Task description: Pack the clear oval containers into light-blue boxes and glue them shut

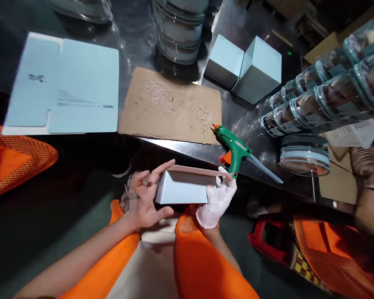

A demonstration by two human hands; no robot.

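A pale blue cardboard box (183, 192) is in front of my body, below the table edge, with its long open side showing and a flap along its far edge. My right hand (214, 203), in a white glove, grips the box's right end with thumb and fingers. At the left end is my bare left hand (150, 198), its fingers and thumb spread apart; whether it touches the box I cannot tell. Just beyond my right hand, a green glue gun (236, 150) with an orange trigger lies at the table edge, its nozzle over a brown cardboard sheet (174, 110).
Flat light blue box blanks (84, 87) lie at the left. Two light blue boxes (260, 68) stand at the back right. Stacked glass containers (180, 33) rise behind the cardboard; long rows of glass jars (324, 97) are at the right. Another person's arm (372, 203) is at the far right.
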